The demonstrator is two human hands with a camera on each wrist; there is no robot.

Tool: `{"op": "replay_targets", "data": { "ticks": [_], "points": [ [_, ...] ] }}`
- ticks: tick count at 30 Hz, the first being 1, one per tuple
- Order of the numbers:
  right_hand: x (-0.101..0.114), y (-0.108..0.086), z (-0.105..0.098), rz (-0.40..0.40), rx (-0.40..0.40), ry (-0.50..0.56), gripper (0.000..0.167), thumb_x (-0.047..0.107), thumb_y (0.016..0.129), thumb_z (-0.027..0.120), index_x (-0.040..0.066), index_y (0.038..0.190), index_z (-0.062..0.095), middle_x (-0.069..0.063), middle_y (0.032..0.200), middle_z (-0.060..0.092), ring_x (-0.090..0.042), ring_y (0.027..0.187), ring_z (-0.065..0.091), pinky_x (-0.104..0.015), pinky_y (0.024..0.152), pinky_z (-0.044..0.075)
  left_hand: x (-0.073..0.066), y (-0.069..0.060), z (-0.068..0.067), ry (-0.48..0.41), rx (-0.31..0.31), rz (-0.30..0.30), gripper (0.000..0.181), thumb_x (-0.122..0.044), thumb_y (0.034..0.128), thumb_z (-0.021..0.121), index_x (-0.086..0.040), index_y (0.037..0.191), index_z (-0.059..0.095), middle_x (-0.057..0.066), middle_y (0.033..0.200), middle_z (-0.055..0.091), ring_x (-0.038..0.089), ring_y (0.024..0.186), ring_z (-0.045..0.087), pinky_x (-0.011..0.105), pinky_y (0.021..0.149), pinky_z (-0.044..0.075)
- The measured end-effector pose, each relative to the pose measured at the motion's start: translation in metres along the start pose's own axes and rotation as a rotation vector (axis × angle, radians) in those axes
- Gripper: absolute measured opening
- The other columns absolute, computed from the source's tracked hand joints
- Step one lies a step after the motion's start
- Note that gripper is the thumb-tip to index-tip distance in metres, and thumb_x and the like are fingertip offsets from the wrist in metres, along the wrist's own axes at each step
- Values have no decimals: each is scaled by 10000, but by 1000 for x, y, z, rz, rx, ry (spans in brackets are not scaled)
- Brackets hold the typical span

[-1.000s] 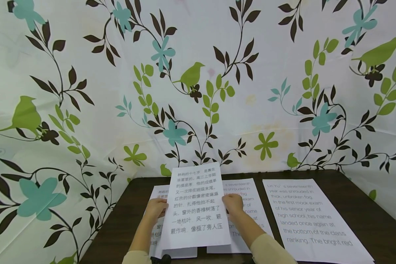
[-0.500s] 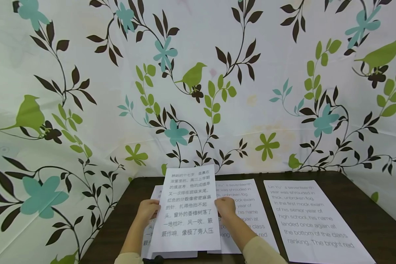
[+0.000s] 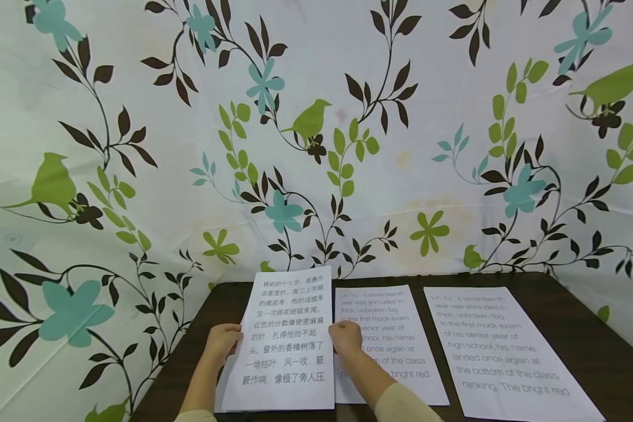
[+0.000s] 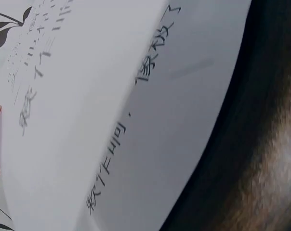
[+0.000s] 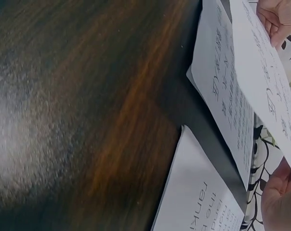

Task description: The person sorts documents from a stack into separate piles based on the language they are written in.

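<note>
At the bottom of the head view, two pale sleeves [image 3: 196, 416] edge into the frame. Above them, left of centre, the left hand [image 3: 224, 341] has its grip closed on the left edge of a printed sheet [image 3: 287, 346]. The right hand [image 3: 347, 336] pinches the same sheet's right edge at about the same height, its fingers curled in. The sheet, covered in lines of Chinese text, fills the lower middle of the head view, slightly left of centre. The wrist views show it raised, with a gap between it and a second Chinese page [image 5: 220, 67] below; that page's near corner curls up a little in the right wrist view.

Just right of the held sheet, partly behind the right hand and forearm, lies a page of English text [image 3: 385, 328]. Another English page [image 3: 498, 357] lies in the lower right of the frame, apart from the first. These pages lie on a dark brown wood-grain desk [image 3: 575, 340]. Beyond its far edge, a white patterned cloth [image 3: 374, 176] fills the upper frame with green birds, blue flowers and dark leaves.
</note>
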State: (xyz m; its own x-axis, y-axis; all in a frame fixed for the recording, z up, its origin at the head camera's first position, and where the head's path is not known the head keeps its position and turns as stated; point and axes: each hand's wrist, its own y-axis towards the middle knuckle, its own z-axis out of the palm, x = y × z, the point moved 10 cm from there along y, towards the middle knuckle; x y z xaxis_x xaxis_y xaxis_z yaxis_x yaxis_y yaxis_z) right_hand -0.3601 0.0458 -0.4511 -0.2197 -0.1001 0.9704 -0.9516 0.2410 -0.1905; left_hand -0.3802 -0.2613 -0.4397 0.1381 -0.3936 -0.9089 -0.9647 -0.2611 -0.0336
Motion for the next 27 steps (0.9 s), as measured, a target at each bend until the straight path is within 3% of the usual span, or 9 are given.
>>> {"op": "replay_targets", "data": {
  "ticks": [9,17,27],
  "points": [
    [-4,-2,7,-2,-14,-15,186,92,780,520,-28,901,597,-92,782,535,-198,669,503,-275,525,425,3,-1,-9,-16,-51,-3,248,7,787,491,122,993,569,143,795,575,152,580,494,302,511,416],
    [-6,-2,10,-5,25,-11,176,70,782,490,-31,878,597,-95,779,531,-195,648,499,-285,527,422,5,-3,-7,0,-40,11,242,12,798,474,130,990,561,155,804,570,191,623,500,265,479,390],
    [-12,-3,18,18,78,43,233,26,774,486,-78,964,572,-110,784,516,-196,657,505,-279,528,454,13,-5,-7,-13,-28,1,243,24,786,472,143,979,557,174,823,579,196,656,522,229,476,390]
  ]
}}
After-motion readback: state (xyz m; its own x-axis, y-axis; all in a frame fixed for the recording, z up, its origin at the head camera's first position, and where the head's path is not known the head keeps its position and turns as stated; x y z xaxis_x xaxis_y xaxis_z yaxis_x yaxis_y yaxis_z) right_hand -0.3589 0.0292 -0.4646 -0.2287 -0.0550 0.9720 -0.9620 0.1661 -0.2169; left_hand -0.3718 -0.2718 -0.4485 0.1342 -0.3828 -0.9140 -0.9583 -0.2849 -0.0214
